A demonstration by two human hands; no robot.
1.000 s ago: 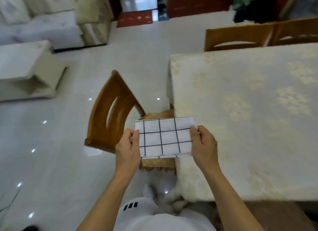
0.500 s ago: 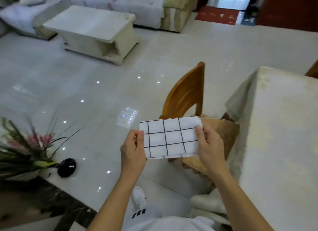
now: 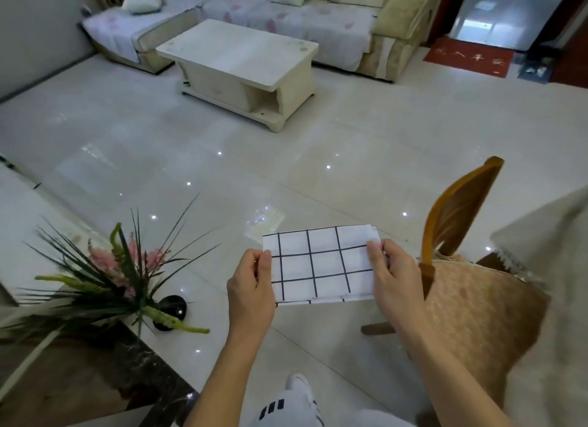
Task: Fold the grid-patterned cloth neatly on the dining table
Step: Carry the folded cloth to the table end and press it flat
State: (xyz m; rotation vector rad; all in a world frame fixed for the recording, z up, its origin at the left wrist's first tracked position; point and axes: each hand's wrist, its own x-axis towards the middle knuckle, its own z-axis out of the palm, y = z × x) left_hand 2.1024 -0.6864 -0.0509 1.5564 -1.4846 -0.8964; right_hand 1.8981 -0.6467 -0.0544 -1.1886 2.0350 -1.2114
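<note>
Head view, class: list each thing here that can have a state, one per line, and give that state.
grid-patterned cloth: folded into a small rectangle, held in the air, not on the table
left hand: pinches the cloth's left edge
right hand: pinches the cloth's right edge
wooden chair: upright beside the dining table
flower arrangement: leaning sideways
</note>
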